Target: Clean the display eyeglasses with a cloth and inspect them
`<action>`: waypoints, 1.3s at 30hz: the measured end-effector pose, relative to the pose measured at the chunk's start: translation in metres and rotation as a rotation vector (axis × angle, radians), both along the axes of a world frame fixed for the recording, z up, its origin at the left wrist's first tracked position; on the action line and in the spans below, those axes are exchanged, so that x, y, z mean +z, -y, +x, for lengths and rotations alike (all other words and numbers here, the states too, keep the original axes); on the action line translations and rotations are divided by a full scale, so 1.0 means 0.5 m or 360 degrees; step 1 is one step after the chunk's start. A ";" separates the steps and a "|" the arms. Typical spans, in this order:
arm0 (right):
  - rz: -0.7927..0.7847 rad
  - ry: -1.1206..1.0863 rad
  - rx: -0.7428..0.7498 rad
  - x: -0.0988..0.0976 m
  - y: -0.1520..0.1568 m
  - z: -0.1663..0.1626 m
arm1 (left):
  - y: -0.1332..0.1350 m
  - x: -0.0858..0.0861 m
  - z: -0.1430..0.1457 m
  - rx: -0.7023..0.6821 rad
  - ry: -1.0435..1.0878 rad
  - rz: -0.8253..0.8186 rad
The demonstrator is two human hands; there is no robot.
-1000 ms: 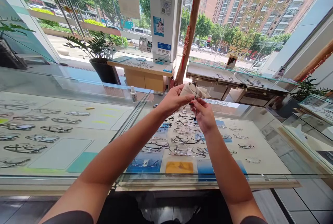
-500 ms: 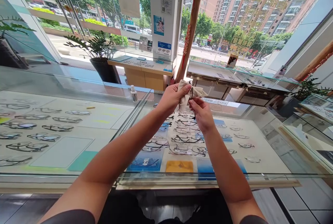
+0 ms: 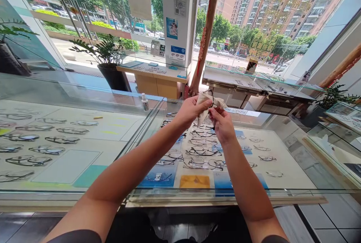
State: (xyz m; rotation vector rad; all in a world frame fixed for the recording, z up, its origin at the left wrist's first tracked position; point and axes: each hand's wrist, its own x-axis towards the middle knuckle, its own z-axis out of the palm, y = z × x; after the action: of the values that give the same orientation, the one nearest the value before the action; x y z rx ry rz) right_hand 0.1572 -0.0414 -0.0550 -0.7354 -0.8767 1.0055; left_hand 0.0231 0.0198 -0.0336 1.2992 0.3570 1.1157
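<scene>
Both my arms reach out over a glass display counter (image 3: 84, 192). My left hand (image 3: 190, 110) is closed on a beige cleaning cloth (image 3: 203, 104), pinching it round part of a thin black pair of glasses (image 3: 212, 102). My right hand (image 3: 222, 125) is closed just beneath, its fingertips gripping the same glasses from below. Cloth and fingers hide most of the frame. Both hands hover above the rows of glasses (image 3: 201, 152) lying inside the case.
A small white spray bottle (image 3: 144, 102) stands on the glass at the seam between two cases. More glasses (image 3: 31, 137) lie in the left case. A potted plant (image 3: 108, 60), a wooden pole (image 3: 203, 40) and further counters (image 3: 242, 81) stand by the windows.
My hands and the cloth shifted slightly; the left hand's grip on the cloth turned a little round the glasses. The hands stay at about the same height above the case.
</scene>
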 end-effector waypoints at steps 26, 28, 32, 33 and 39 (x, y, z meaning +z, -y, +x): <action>-0.0023 -0.0101 0.0168 0.001 0.007 -0.008 | -0.024 0.032 -0.024 0.0187 -0.0032 0.0148; -0.0027 -0.0137 0.0170 0.000 0.007 -0.008 | -0.025 0.035 -0.027 0.0241 -0.0047 0.0195; 0.0039 -0.0175 0.0201 0.001 0.009 -0.003 | -0.034 0.034 -0.030 0.0317 -0.0020 0.0202; 0.0068 -0.0181 0.0207 0.002 0.009 0.000 | -0.037 0.033 -0.030 0.0340 -0.0002 0.0185; 0.0098 -0.0152 0.0183 0.001 0.008 0.002 | -0.016 0.036 -0.033 0.0804 0.0072 0.0478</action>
State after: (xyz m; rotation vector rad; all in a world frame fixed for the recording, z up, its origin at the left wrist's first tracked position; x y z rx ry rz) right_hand 0.1581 -0.0451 -0.0546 -0.5851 -0.8710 1.1018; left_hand 0.0068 0.0280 -0.0154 1.4860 0.5162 1.6707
